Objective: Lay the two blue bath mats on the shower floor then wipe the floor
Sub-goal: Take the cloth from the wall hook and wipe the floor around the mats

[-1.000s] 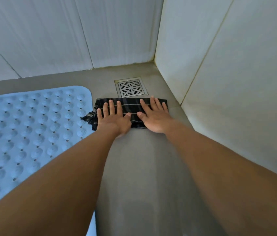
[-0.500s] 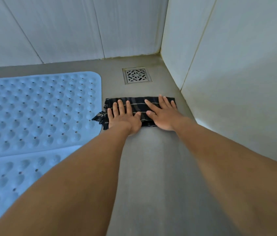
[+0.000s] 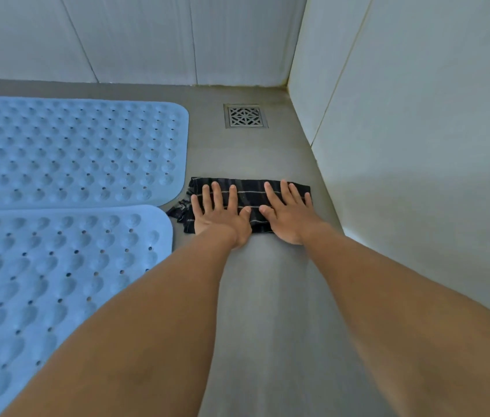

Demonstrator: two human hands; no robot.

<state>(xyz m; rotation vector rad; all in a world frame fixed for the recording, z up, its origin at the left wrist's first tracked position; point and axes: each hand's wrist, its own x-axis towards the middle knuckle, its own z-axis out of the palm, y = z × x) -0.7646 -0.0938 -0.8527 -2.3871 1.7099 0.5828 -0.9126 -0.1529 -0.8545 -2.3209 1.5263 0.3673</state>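
Note:
Two blue bath mats lie flat side by side on the grey shower floor (image 3: 267,296): the far mat (image 3: 72,152) and the near mat (image 3: 42,281), both dimpled and perforated. A folded dark striped cloth (image 3: 249,191) lies on the bare floor strip to the right of the mats. My left hand (image 3: 222,215) presses its left half with straight fingers. My right hand (image 3: 290,215) presses its right half the same way. A frayed corner of the cloth sticks out beside the mats' edges.
A square metal drain grate (image 3: 245,116) sits in the floor beyond the cloth, near the back corner. White tiled walls stand behind (image 3: 177,40) and close on the right (image 3: 418,145). My forearms cross the lower part of the view.
Both hands have slid the cloth back toward me along the floor, away from the drain. The near mat has come into view.

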